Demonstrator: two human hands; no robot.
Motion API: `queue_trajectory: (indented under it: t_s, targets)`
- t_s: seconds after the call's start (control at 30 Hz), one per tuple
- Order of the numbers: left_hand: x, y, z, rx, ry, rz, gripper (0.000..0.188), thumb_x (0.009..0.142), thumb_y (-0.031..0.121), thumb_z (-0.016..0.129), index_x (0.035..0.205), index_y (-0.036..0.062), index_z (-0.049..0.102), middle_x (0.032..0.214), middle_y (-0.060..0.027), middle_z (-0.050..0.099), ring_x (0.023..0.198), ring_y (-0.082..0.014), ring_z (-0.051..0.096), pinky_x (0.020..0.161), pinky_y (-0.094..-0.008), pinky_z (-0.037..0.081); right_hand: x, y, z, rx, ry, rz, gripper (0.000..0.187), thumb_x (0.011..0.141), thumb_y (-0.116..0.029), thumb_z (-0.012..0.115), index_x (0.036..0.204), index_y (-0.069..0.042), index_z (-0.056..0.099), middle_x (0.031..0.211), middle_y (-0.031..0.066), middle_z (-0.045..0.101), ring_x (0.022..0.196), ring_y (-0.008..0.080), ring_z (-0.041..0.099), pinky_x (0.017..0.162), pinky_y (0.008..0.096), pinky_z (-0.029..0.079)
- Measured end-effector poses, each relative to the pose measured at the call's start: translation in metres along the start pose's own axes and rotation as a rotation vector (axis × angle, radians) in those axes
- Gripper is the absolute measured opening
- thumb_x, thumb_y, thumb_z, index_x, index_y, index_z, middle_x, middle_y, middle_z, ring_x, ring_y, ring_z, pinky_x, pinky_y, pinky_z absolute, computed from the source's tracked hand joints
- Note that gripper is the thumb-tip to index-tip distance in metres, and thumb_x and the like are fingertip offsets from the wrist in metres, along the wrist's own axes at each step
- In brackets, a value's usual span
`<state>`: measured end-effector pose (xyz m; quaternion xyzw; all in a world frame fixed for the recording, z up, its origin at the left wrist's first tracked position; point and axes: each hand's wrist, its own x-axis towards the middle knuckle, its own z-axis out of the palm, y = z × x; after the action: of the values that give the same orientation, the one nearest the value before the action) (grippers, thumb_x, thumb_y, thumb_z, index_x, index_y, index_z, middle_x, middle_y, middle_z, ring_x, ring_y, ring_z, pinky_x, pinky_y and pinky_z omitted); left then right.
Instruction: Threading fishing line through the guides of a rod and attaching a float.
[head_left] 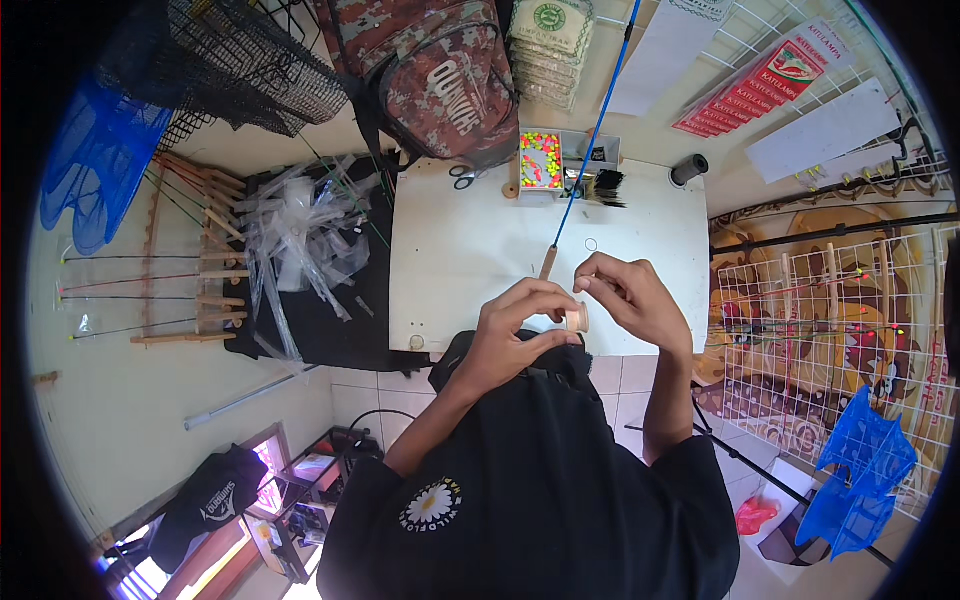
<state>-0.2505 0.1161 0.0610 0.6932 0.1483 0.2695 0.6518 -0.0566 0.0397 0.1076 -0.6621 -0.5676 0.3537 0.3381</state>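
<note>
My left grip [512,330] has the small pale spool [577,318] caught between the fingers above and the thumb below, so it sits at about three o'clock from the middle of that hand, out at the fingertips. The spool looks to lie on its side, its short axis running roughly from nine to three o'clock, one rim facing my right; I judge that much from its outline, as my fingers cover the far end.

My right grip [640,300] is the free one, curled at about two o'clock from the spool, with its fingertips much closer: just off the spool's upper side, so from those tips the spool lies near six o'clock. The tips are drawn close together, but I cannot tell whether they pinch anything; if a thread runs between tips and spool, it is too fine to make out.

Beyond both, the rod [549,262] shows its tan handle at about eleven o'clock from the spool, the lower end hidden behind my left fingers, and its blue shaft points between twelve and one. A thin ring [591,244] lies on the white bench [460,265] near twelve o'clock from my right fingertips.
</note>
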Motion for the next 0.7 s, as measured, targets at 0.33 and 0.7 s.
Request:
queue_trajectory:
  t_s: [0.33, 0.7]
  targets:
    - [0.002, -0.013, 0.005, -0.091, 0.171, -0.069, 0.028, 0.078, -0.003, 0.074, 0.105, -0.0017, 0.067, 0.11, -0.0095, 0.061, 0.094, -0.0174, 0.068, 0.085, -0.0286, 0.059, -0.014, -0.039, 0.013, -0.239, 0.171, -0.024, 0.007, 0.089, -0.012, 0.06, 0.094, -0.008, 0.056, 0.051, 0.0096, 0.054, 0.044, 0.0268, 0.057, 0.045, 0.0369, 0.041]
    - [0.011, -0.019, -0.01, -0.188, 0.245, 0.022, 0.037, 0.073, -0.013, 0.074, 0.109, -0.0064, 0.064, 0.112, -0.012, 0.057, 0.096, -0.0186, 0.066, 0.086, -0.0281, 0.057, -0.037, -0.038, 0.063, -0.191, 0.501, -0.061, 0.019, 0.083, -0.001, 0.067, 0.1, -0.006, 0.069, 0.045, -0.0023, 0.035, 0.038, 0.0058, 0.032, 0.039, 0.0269, 0.024]
